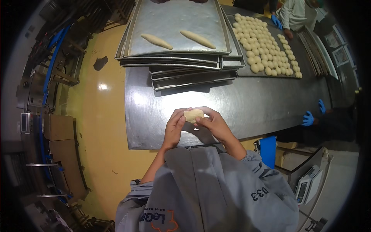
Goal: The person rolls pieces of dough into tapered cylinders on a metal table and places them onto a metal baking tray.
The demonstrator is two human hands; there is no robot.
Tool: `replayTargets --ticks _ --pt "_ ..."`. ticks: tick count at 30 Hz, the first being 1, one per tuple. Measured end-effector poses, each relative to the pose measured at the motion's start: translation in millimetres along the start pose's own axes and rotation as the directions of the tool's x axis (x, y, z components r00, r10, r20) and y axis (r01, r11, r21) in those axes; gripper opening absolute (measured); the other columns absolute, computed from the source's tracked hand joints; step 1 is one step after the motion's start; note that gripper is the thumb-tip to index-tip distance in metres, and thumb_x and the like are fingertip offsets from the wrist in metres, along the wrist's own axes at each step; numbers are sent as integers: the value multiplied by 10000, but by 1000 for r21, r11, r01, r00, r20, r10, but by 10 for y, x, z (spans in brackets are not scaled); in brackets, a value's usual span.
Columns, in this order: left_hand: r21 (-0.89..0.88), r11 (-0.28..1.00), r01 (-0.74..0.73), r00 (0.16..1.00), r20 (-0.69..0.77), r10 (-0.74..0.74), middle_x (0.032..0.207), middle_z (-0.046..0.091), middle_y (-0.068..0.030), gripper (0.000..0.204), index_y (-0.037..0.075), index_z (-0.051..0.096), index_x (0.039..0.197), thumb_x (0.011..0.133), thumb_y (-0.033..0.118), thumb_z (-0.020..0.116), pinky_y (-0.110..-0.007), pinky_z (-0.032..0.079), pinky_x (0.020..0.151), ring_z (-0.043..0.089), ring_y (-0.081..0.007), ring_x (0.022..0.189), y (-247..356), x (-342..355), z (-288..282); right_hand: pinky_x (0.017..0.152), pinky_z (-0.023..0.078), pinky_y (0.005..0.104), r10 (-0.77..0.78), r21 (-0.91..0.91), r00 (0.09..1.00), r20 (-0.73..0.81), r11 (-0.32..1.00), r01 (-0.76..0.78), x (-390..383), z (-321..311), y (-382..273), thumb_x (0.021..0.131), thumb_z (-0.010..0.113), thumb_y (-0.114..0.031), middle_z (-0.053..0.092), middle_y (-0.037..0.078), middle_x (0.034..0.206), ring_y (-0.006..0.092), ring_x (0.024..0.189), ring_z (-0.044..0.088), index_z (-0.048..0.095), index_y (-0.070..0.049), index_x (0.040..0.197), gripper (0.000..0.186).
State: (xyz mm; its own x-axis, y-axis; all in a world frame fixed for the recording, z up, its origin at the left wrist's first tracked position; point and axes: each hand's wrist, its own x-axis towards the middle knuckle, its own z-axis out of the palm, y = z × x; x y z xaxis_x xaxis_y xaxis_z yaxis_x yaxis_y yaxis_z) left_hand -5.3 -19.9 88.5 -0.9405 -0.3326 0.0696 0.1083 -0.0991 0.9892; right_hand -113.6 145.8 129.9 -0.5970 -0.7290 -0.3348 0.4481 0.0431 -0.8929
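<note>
A small flattened piece of pale dough (193,114) is held between my two bare hands above the steel table (150,112). My left hand (176,125) grips its left side, thumb up along the edge. My right hand (214,125) grips the right side, its thumb on the dough's lower part. Beyond my hands stands a stack of metal trays (170,62); the top one holds two long dough rolls (156,41) (197,39). Right of the stack, many round dough balls (266,50) lie in rows on a dark board.
A person in white (293,13) and blue-gloved hands (276,21) are at the far right end. Other gloved hands (308,119) rest at the table's right edge. Stacked trays (313,54) stand there too. Equipment and boxes (62,154) line the left; a scale (307,185) is lower right.
</note>
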Motion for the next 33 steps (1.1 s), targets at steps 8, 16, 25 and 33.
replayTargets --ticks 8,16,25,33 --pt "699 688 -193 956 -24 292 1159 602 -133 447 82 680 1365 922 55 729 -338 551 826 655 -233 1007 109 -145 30 897 597 275 4 115 976 -218 993 22 -24 255 251 1002 664 -65 682 156 1208 181 1063 702 556 46 1321 355" --pt "81 988 135 984 -126 -124 1096 667 -103 293 14 711 1222 943 98 739 -293 559 789 687 -179 991 -113 -97 -10 792 601 310 -169 -331 966 -197 939 97 1 149 415 976 714 -111 747 146 1069 192 912 743 630 19 1232 300" --pt "862 500 -81 955 -77 288 992 679 -118 198 80 729 1093 902 122 695 -447 405 995 602 -307 1014 -1009 134 109 909 529 418 -631 -895 766 -123 403 189 463 -362 995 913 691 -159 686 89 1175 317 1073 642 667 -101 1204 297" --pt "864 393 -315 948 272 163 1048 684 -34 250 154 725 1139 890 163 744 -455 417 966 627 -236 1064 -1059 -11 -334 930 489 411 -481 -929 839 254 121 351 321 -734 1073 898 701 -138 684 29 1166 252 1074 623 660 -110 1086 194"
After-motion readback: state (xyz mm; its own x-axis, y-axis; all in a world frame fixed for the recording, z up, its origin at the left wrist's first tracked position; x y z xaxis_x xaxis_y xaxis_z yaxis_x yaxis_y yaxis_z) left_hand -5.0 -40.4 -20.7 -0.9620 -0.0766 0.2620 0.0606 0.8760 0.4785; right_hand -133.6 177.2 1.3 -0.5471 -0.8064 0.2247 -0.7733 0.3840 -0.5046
